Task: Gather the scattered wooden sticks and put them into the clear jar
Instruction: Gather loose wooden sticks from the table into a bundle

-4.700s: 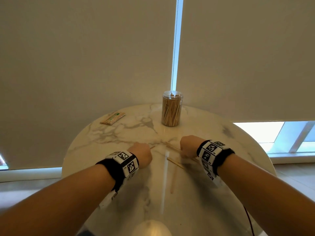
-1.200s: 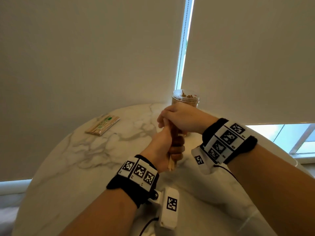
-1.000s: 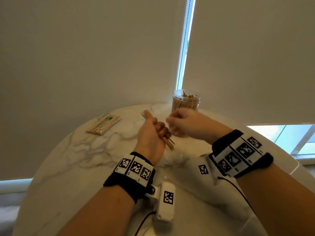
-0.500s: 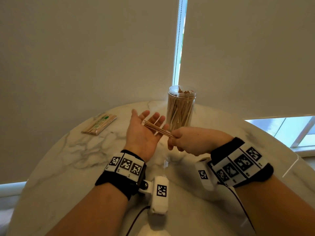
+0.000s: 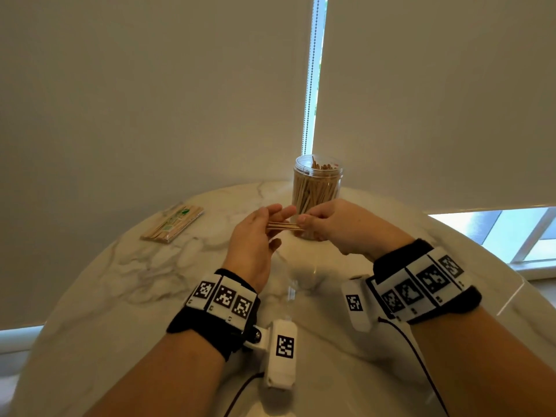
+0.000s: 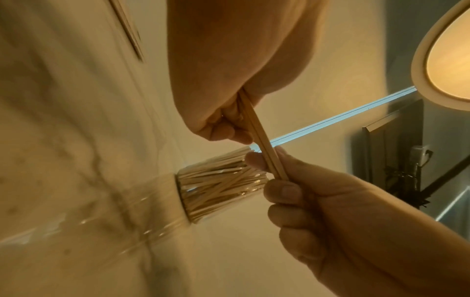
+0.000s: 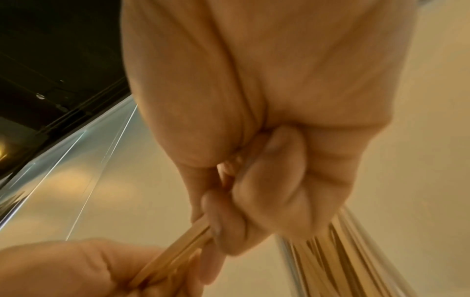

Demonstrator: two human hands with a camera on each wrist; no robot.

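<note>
Since half a second ago we've levelled the stick bundle (image 5: 284,226) and drawn both hands closer. On the marble surface (image 5: 126,275), clear jar (image 5: 317,188) upright behind them. Left hand (image 5: 255,236) and right hand (image 5: 337,225) each pinch one end.

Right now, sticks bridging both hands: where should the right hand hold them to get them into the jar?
Keep the right hand pinching the sticks at their right end, coming from the right. They lie level, the left hand under the other end; the jar stands open-topped just behind.
</note>
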